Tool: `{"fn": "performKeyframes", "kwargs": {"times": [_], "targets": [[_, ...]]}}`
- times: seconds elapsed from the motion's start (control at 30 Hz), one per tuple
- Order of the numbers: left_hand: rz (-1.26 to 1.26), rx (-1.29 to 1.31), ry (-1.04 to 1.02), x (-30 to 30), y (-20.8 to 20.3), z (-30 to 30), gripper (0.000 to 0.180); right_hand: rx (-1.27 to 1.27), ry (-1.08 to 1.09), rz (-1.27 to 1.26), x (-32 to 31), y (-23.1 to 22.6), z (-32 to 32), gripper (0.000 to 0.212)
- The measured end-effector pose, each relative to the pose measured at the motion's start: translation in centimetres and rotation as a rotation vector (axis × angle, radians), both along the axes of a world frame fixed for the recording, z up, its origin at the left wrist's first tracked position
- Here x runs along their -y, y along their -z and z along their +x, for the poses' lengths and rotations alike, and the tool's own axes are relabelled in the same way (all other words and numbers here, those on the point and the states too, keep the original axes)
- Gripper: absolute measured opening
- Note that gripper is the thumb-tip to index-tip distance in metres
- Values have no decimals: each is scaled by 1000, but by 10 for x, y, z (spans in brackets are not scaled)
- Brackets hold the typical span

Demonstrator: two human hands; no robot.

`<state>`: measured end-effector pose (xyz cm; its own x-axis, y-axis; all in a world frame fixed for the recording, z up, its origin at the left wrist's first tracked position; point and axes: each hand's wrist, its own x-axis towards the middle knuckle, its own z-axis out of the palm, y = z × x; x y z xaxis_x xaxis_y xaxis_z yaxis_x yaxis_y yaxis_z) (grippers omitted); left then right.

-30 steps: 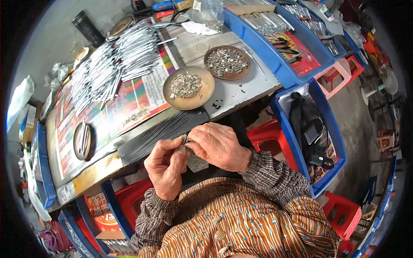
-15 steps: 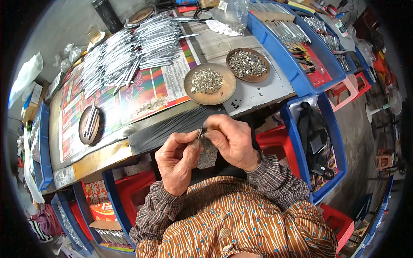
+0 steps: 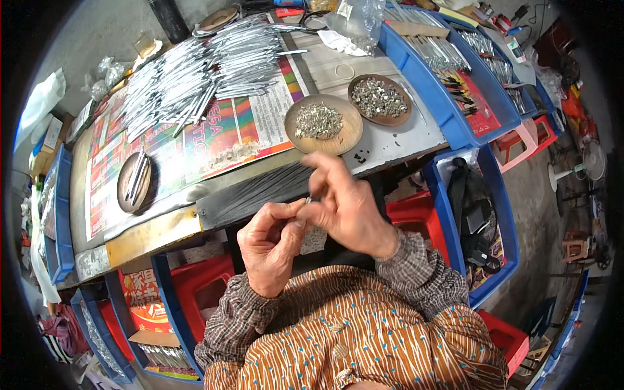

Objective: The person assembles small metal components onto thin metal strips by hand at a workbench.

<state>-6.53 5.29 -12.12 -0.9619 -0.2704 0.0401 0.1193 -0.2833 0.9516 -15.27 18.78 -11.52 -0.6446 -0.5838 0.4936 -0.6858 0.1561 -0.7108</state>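
Just in front of the table edge, my left hand is closed in a pinch with thumb and forefinger on a small metal piece. Most of that piece is hidden by the fingertips, so its exact kind does not show. My right hand is beside it, fingers apart and slightly blurred, the thumb close to the left fingertips. Beyond the hands, a round wooden plate carries a heap of small metal parts. A darker dish to its right holds greyer small parts.
Piles of thin metal rods cover the table's far left. A small oval dish with several rods lies nearer. Blue trays stand on the right; a blue crate with a black bag sits below, near a red stool.
My right hand's fingers have lifted and spread away from the left fingertips. My left hand keeps its pinch in nearly the same place. The view has shifted slightly.
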Motion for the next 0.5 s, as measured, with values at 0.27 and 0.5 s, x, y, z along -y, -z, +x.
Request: {"fn": "performKeyframes", "kwargs": {"times": [0.27, 0.5], "targets": [[-55, 6, -8, 5, 6, 4, 12, -52, 11, -91, 2, 4, 2, 25], [28, -19, -25, -3, 6, 5, 10, -89, 37, -184, 10, 16, 10, 14]]}}
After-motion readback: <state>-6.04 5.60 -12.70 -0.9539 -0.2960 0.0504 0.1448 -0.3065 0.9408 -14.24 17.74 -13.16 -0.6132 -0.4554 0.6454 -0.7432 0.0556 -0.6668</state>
